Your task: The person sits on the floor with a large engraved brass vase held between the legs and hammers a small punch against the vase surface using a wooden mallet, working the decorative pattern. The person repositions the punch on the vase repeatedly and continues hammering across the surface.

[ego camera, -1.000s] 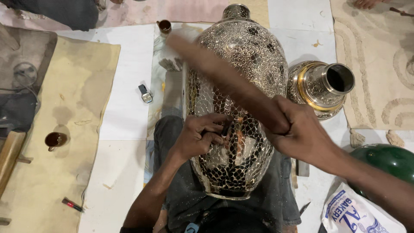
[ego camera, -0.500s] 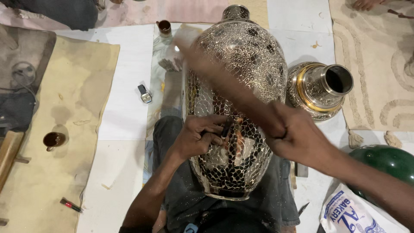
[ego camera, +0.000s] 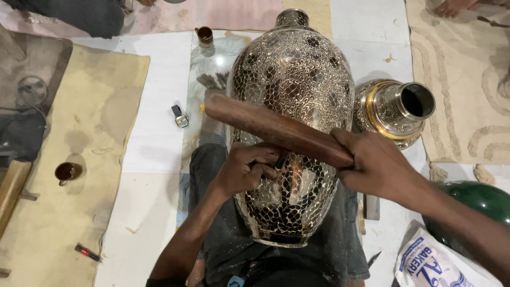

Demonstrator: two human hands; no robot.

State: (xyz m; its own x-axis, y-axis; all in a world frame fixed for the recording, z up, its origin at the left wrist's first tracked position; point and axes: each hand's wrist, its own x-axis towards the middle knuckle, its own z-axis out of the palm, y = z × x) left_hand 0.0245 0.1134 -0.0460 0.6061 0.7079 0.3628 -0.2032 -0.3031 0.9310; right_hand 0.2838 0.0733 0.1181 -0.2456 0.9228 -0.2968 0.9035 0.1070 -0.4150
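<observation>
A large engraved metal vase (ego camera: 297,79), silver with dark patterned patches, lies across my lap with its neck pointing away. My left hand (ego camera: 247,170) rests on the vase's lower body and pinches a small chisel-like tool (ego camera: 280,161) against the surface. My right hand (ego camera: 374,165) grips one end of a brown wooden stick (ego camera: 271,127), which lies slanted across the vase just above the small tool.
A smaller gold and silver vase (ego camera: 396,109) lies to the right. A green round object (ego camera: 478,199) and a printed white bag (ego camera: 430,266) sit at lower right. Two small cups (ego camera: 68,171) (ego camera: 204,35), a red marker (ego camera: 87,253), a small metal block (ego camera: 180,117) and mats lie around.
The wooden stick was raised and blurred in motion earlier; now it is down low across the vase, close over the small tool. My left hand has stayed in place.
</observation>
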